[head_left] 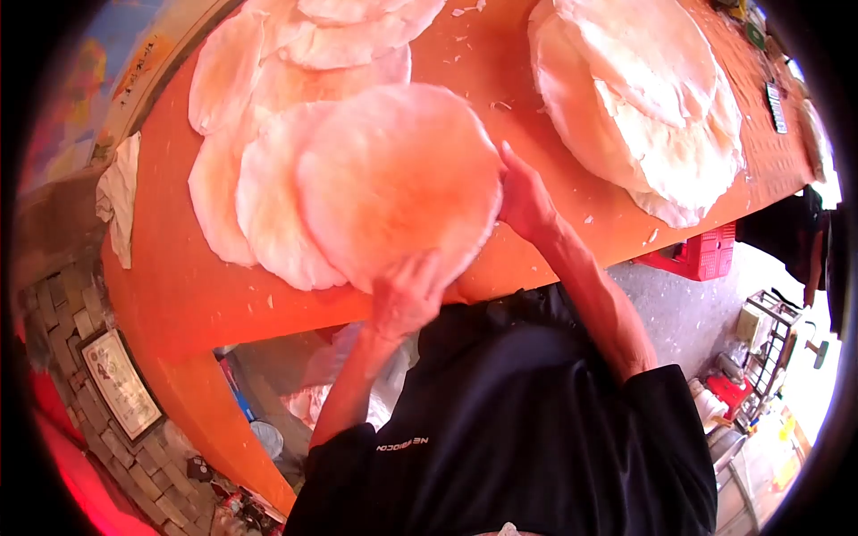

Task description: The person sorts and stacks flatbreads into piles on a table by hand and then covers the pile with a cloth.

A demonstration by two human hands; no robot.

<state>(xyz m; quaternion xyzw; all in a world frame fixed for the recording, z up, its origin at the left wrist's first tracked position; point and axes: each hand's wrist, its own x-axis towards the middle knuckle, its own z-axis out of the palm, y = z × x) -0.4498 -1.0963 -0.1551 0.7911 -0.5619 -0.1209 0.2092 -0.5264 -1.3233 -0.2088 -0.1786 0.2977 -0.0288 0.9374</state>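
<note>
A round, pale, flat sheet [402, 179] lies over the right edge of several overlapping sheets [277, 188] on the orange table [179, 304]. On its near edge rests my left hand [409, 293], fingers bent together over the rim. My right hand [525, 198] is at the sheet's right edge, thumb side up, its fingers partly hidden at or under the rim. At the upper right of the table lies a thick stack of similar round sheets [643, 80], apart from both hands.
White scraps dot the table. A pale cloth [121, 196] hangs at the table's left end. A dark remote-like object [776, 107] lies at the far right. Below the right side are a red plastic crate [706, 253] and a metal rack [769, 348].
</note>
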